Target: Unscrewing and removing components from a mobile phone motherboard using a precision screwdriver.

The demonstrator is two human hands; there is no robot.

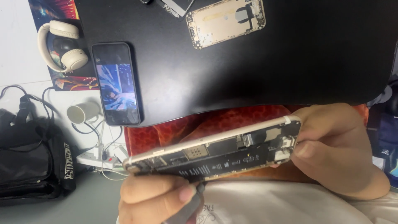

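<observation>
- While the head camera looks down, the opened phone body (215, 151) sits tilted in the lap, circuitry showing; the right hand (336, 151) clamps its far end, thumb pressed on the edge.
- Left hand (159, 201) curls closed round a dark grey tool (191, 205), its tip touching the phone's lower edge, though the contact point is blurred.
- On the black table (290, 62): a lit phone (116, 83), a gold back shell (226, 23); cream headphones (62, 45) beside; black bag (29, 157) below.
</observation>
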